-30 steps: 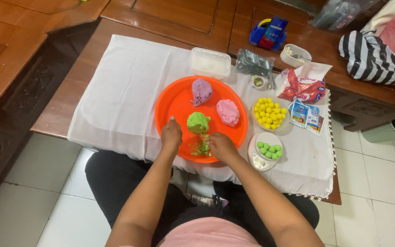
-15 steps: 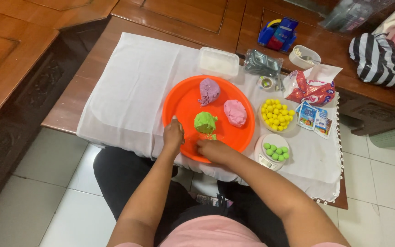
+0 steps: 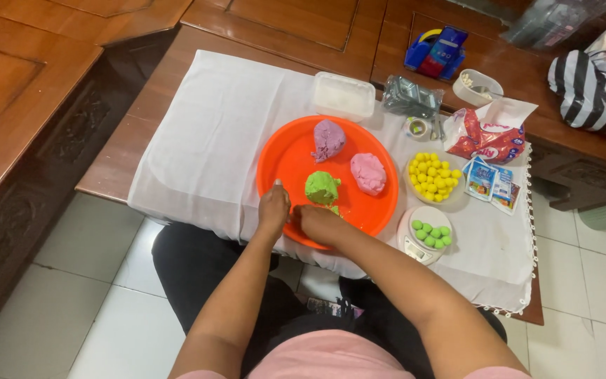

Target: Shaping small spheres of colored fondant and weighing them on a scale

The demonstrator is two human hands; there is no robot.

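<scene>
Head view, looking down at a low wooden table covered by a white cloth. Orange round tray sits mid-cloth. On the tray: a purple dough lump at the far side, a pink dough lump to its right, a green dough lump nearest the person. Left hand rests on the tray's near edge, fingers curled downward, just left of the green lump; cannot tell whether it grips anything. Right hand lies beside it, fingers bent inward and touching the left hand; a small green piece shows just beyond its knuckles, at the foot of the green lump, but whether it is pinched cannot be told. Right of the tray: a dish of yellow balls, and nearer the person a small white dish of green balls. A clear lidded box stands beyond the tray.
</scene>
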